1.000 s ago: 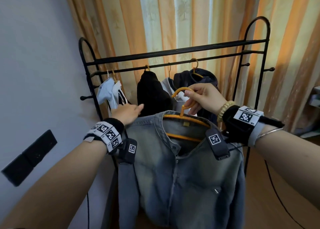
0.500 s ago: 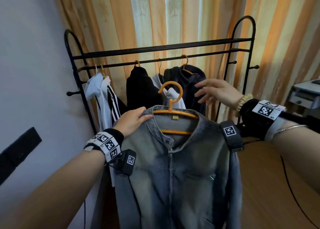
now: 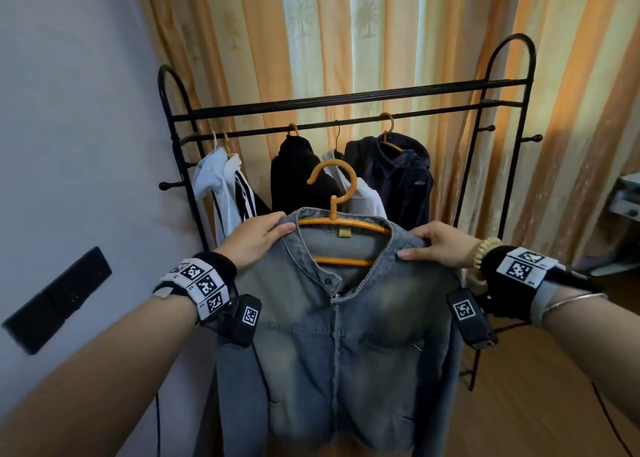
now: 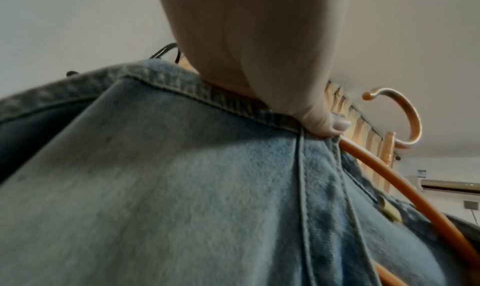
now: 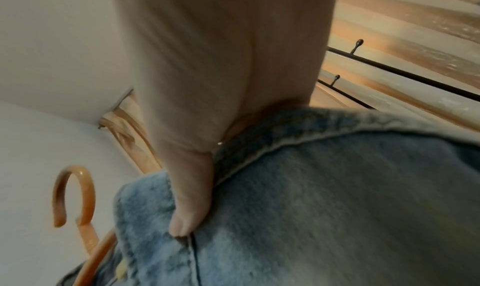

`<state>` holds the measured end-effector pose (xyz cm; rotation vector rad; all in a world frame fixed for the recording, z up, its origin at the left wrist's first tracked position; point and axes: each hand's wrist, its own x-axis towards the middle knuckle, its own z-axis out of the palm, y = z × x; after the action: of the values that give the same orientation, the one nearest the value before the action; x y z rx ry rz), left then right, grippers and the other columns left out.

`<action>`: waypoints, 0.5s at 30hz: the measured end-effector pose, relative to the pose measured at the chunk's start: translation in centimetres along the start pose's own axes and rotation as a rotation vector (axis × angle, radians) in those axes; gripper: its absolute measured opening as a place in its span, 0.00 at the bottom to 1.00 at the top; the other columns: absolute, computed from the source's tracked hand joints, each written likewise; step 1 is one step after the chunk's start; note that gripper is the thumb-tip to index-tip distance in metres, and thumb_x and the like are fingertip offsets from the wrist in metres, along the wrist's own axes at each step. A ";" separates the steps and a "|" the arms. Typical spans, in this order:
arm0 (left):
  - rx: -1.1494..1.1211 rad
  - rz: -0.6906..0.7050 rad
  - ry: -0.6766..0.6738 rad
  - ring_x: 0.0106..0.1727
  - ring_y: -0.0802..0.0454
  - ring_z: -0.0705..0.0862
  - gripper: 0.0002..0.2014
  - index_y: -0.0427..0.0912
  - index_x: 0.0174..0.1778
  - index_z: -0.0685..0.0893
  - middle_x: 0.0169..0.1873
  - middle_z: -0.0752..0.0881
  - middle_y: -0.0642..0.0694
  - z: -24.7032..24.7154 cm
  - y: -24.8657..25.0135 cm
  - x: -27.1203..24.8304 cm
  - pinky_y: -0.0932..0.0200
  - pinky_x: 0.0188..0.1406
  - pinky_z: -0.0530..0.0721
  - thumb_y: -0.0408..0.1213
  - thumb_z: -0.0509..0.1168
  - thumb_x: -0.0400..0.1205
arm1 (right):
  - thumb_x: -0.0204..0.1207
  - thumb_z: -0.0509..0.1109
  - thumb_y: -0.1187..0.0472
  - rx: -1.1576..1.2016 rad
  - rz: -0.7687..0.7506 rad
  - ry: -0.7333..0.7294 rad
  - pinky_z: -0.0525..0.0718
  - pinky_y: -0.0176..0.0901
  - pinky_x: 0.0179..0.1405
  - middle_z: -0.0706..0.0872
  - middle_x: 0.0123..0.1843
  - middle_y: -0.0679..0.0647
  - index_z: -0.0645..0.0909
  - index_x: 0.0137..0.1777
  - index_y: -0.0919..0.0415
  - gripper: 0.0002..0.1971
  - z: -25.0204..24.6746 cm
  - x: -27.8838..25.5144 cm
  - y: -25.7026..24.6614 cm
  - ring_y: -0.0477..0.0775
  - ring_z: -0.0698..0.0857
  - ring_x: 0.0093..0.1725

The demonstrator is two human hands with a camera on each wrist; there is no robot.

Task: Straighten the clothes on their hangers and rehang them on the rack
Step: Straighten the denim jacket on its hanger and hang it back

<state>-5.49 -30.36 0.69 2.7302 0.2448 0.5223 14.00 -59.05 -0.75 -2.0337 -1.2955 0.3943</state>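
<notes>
A faded blue denim jacket [image 3: 339, 345] hangs on an orange hanger [image 3: 337, 193] held up in front of the black rack [image 3: 346, 98]. My left hand [image 3: 258, 236] grips the jacket's left shoulder by the collar, thumb on the front [image 4: 324, 124]. My right hand [image 3: 436, 243] grips the right shoulder the same way, thumb pressed on the denim [image 5: 189, 204]. The hanger's hook [image 4: 400, 118] is free in the air, below the rail. The fingers behind the cloth are hidden.
On the rack's lower rail hang a white striped top [image 3: 225, 186], a black garment [image 3: 298, 172], a white one [image 3: 360, 193] and a dark navy jacket [image 3: 398, 176]. The rail's right part is bare. Striped curtains [image 3: 346, 34] behind, a wall [image 3: 69, 110] on the left.
My right hand let go of the hanger's hook, dropped and took the jacket's right shoulder. My left hand closed on the left shoulder. The view backed away from the rack.
</notes>
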 end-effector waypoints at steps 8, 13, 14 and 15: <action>-0.296 -0.123 -0.042 0.50 0.56 0.85 0.24 0.37 0.56 0.85 0.49 0.88 0.42 0.1 -1.6 -3.0 0.71 0.49 0.76 0.53 0.53 0.84 | 0.59 0.75 0.33 0.083 -0.131 -0.064 0.86 0.59 0.45 0.86 0.45 0.76 0.83 0.46 0.76 0.40 0.7 1.7 -0.4 0.61 0.85 0.37; -0.334 -0.196 0.003 0.55 0.44 0.85 0.21 0.34 0.53 0.85 0.51 0.88 0.35 1.4 -3.2 -3.8 0.58 0.55 0.77 0.47 0.54 0.87 | 0.69 0.76 0.56 0.078 -0.114 -0.178 0.87 0.50 0.45 0.91 0.43 0.64 0.87 0.46 0.71 0.15 1.6 1.7 -1.5 0.50 0.87 0.42; -0.334 -0.205 0.017 0.55 0.46 0.85 0.19 0.38 0.52 0.86 0.50 0.88 0.38 1.3 -3.4 -3.6 0.57 0.57 0.77 0.47 0.54 0.87 | 0.69 0.76 0.58 0.052 -0.120 -0.193 0.87 0.51 0.45 0.91 0.42 0.63 0.87 0.45 0.70 0.13 1.7 1.8 -1.7 0.51 0.87 0.41; -0.337 -0.211 0.033 0.54 0.50 0.85 0.16 0.45 0.51 0.86 0.49 0.88 0.44 1.1 -3.6 -3.4 0.58 0.58 0.77 0.47 0.55 0.87 | 0.70 0.76 0.59 0.031 -0.128 -0.201 0.87 0.53 0.46 0.91 0.43 0.65 0.87 0.45 0.69 0.12 1.7 2.0 -2.0 0.51 0.87 0.41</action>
<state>-8.50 -28.13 -2.72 2.3384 0.4078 0.4994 12.59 -56.14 -0.42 -1.9113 -1.5222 0.5668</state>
